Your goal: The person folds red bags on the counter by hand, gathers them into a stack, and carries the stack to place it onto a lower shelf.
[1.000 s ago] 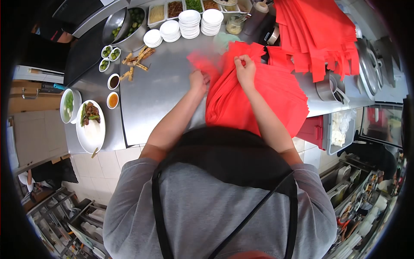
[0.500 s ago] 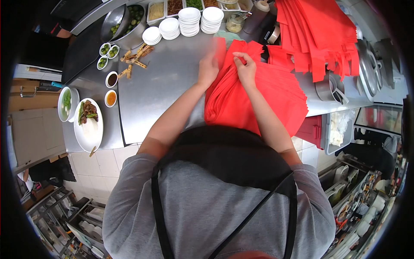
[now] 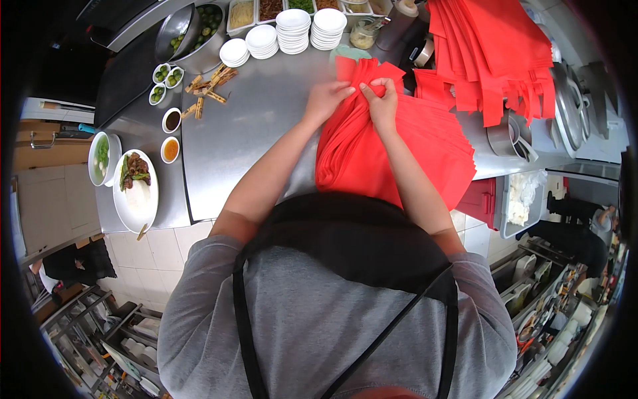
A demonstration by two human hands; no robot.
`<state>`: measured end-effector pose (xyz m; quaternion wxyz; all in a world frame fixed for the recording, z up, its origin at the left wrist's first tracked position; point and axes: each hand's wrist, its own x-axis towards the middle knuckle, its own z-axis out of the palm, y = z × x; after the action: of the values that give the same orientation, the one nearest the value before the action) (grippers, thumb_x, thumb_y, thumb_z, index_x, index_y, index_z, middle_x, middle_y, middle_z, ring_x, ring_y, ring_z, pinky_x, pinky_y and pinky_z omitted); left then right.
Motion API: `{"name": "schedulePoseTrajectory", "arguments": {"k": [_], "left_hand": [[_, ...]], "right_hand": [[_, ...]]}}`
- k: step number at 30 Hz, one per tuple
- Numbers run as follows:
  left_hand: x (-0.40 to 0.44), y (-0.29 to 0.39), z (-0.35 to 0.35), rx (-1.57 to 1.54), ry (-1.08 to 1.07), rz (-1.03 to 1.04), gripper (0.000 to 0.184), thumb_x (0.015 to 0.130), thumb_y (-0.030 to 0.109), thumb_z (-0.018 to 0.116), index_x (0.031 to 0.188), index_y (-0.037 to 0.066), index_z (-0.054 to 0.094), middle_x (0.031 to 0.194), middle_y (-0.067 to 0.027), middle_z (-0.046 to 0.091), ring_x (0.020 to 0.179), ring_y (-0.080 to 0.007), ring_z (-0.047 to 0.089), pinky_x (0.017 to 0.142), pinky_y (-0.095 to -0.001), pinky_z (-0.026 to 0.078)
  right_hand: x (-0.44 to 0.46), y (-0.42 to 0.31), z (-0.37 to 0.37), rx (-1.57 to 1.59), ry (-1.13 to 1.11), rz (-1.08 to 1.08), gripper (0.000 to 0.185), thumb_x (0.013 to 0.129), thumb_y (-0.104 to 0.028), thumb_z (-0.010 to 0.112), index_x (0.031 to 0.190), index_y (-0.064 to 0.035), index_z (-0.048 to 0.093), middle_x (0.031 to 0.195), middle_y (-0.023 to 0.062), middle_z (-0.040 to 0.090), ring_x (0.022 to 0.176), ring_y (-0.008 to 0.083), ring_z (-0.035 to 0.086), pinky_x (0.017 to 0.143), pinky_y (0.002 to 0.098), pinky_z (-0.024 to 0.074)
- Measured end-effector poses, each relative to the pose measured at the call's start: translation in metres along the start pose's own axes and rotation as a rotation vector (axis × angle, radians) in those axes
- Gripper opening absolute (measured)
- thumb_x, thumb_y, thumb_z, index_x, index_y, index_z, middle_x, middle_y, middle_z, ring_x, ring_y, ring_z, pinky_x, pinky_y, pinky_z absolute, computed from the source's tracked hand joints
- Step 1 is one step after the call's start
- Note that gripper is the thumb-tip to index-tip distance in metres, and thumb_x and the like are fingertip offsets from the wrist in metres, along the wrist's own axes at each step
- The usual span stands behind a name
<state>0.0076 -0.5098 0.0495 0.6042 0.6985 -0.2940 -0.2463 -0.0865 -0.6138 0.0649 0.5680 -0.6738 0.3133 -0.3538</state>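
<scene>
A thick fanned stack of red cloth bags [image 3: 425, 146] lies on the steel counter in front of me. My left hand [image 3: 325, 101] reaches in from the left, its fingertips pinched on a fold of red cloth near the far end of the stack. Close beside it, my right hand [image 3: 383, 105] also has thumb and fingers closed on the red cloth. A small gap separates the two hands. Flaps of red material stick up just beyond my fingers. Exactly which layers are between the fingertips is hidden.
More red bags [image 3: 492, 40] are heaped at the right, above a metal pot [image 3: 503, 136]. Stacked white saucers [image 3: 292, 33] stand at the back. Wooden clips [image 3: 211, 90], sauce cups [image 3: 171, 150] and a plate of food [image 3: 136, 199] sit left. People are partly visible at the sides.
My left hand, blurred with motion before, has come down and right onto the cloth beside my right hand. The right fingers have closed on the cloth. The stack stays in place.
</scene>
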Motion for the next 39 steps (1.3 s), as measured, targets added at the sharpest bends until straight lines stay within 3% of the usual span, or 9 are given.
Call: {"name": "schedulePoseTrajectory", "arguments": {"k": [2, 4, 6, 10, 13, 20, 22, 27, 39], "left_hand": [[-0.001, 0.006, -0.001, -0.026, -0.003, -0.014, 0.033, 0.076, 0.027, 0.065, 0.096, 0.001, 0.063, 0.087, -0.0131, 0.065, 0.079, -0.0164, 0.061, 0.072, -0.0271, 0.045], [-0.003, 0.017, -0.004, -0.023, -0.044, -0.121, 0.025, 0.079, 0.018, 0.063, 0.096, -0.001, 0.064, 0.082, -0.001, 0.063, 0.071, -0.0039, 0.053, 0.063, -0.0182, 0.042], [0.0, 0.007, -0.002, -0.056, -0.043, -0.061, 0.028, 0.078, 0.022, 0.063, 0.094, 0.0, 0.064, 0.081, -0.0054, 0.064, 0.071, -0.0079, 0.056, 0.065, -0.0217, 0.043], [0.002, 0.004, 0.0, -0.071, -0.041, -0.013, 0.029, 0.078, 0.026, 0.063, 0.092, 0.001, 0.064, 0.081, -0.0101, 0.066, 0.071, -0.0127, 0.06, 0.066, -0.0259, 0.045], [0.002, 0.008, 0.0, -0.057, -0.056, -0.012, 0.021, 0.081, 0.016, 0.06, 0.093, -0.001, 0.064, 0.08, 0.0006, 0.062, 0.07, -0.0033, 0.051, 0.063, -0.0187, 0.041], [0.004, 0.004, -0.002, 0.081, -0.061, -0.099, 0.022, 0.08, 0.016, 0.06, 0.092, -0.003, 0.063, 0.083, -0.0033, 0.064, 0.072, -0.0055, 0.055, 0.068, -0.0206, 0.044], [-0.002, 0.009, 0.002, 0.146, 0.007, 0.142, 0.023, 0.078, 0.015, 0.062, 0.093, -0.003, 0.063, 0.083, -0.0064, 0.065, 0.076, -0.007, 0.057, 0.07, -0.0226, 0.045], [0.001, 0.004, 0.005, 0.171, 0.059, 0.14, 0.025, 0.075, 0.016, 0.064, 0.093, -0.001, 0.063, 0.081, -0.0078, 0.066, 0.076, -0.0086, 0.059, 0.068, -0.0244, 0.046], [0.009, -0.013, 0.005, 0.209, 0.133, 0.121, 0.019, 0.079, 0.015, 0.057, 0.084, -0.003, 0.062, 0.07, -0.0083, 0.063, 0.066, -0.0087, 0.056, 0.061, -0.0266, 0.045]], "right_hand": [[0.001, 0.002, 0.0, -0.017, 0.005, -0.041, 0.021, 0.072, -0.003, 0.067, 0.08, -0.0058, 0.047, 0.078, 0.001, 0.051, 0.077, 0.0096, 0.046, 0.073, 0.0219, 0.0387], [0.001, 0.005, 0.0, -0.034, 0.009, -0.082, 0.02, 0.073, -0.002, 0.066, 0.08, -0.0056, 0.048, 0.079, 0.0008, 0.051, 0.077, 0.0095, 0.047, 0.073, 0.022, 0.0389], [0.0, 0.005, 0.001, -0.047, 0.006, -0.162, 0.015, 0.073, -0.007, 0.064, 0.083, -0.0035, 0.053, 0.077, 0.0038, 0.057, 0.071, 0.0097, 0.051, 0.065, 0.024, 0.0421], [0.001, 0.01, 0.0, -0.124, -0.02, -0.167, 0.013, 0.076, -0.01, 0.062, 0.086, -0.003, 0.061, 0.08, 0.0064, 0.063, 0.073, 0.0106, 0.055, 0.067, 0.0252, 0.0435], [0.0, 0.01, 0.0, -0.097, 0.021, -0.08, 0.014, 0.077, -0.014, 0.062, 0.086, -0.0026, 0.064, 0.077, 0.0086, 0.064, 0.072, 0.0117, 0.057, 0.067, 0.0253, 0.0442], [-0.005, -0.009, 0.001, -0.12, 0.014, -0.052, 0.018, 0.075, -0.017, 0.065, 0.083, -0.0014, 0.064, 0.074, 0.0107, 0.064, 0.068, 0.0126, 0.057, 0.065, 0.0265, 0.0445], [-0.004, -0.008, 0.002, -0.17, 0.017, -0.064, 0.018, 0.074, -0.018, 0.065, 0.082, -0.0016, 0.064, 0.073, 0.0114, 0.064, 0.068, 0.014, 0.058, 0.065, 0.0274, 0.0448], [0.001, 0.007, 0.002, -0.23, 0.037, -0.13, 0.017, 0.072, -0.017, 0.065, 0.078, -0.0015, 0.063, 0.069, 0.0124, 0.062, 0.066, 0.0215, 0.059, 0.063, 0.0308, 0.0453], [0.004, 0.016, 0.004, -0.099, 0.019, -0.101, 0.014, 0.074, -0.016, 0.063, 0.077, -0.0021, 0.064, 0.064, 0.008, 0.062, 0.061, 0.0117, 0.055, 0.059, 0.0275, 0.0435]]}}
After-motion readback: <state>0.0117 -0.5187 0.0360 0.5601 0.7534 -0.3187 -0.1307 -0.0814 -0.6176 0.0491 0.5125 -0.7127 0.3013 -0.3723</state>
